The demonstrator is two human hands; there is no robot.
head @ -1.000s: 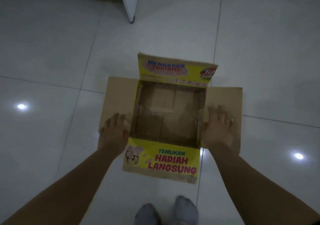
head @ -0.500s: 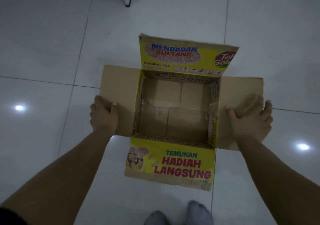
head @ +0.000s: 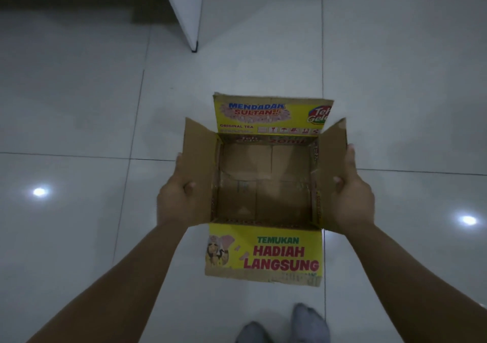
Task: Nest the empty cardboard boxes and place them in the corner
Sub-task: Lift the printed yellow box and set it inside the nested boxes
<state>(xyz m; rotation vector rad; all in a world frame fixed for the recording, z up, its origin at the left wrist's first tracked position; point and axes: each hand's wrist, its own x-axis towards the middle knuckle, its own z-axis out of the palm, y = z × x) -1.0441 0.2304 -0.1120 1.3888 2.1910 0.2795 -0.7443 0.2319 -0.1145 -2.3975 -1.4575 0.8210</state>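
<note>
An open, empty cardboard box with yellow printed flaps is in the middle of the view, above the white tiled floor. Its near flap reads "HADIAH LANGSUNG" and hangs toward me; the far flap stands up. My left hand grips the brown left side flap, thumb on its inner face. My right hand grips the right side flap the same way. Both side flaps are bent upward. No other box is in view.
A white panel or furniture corner comes down to the floor at the top, left of centre. My two feet in grey socks stand below the box. Ceiling lights reflect on the glossy tiles at left and right.
My hands moved from lying on the flat side flaps to gripping their outer edges. The flaps folded upward and the box came up closer to me.
</note>
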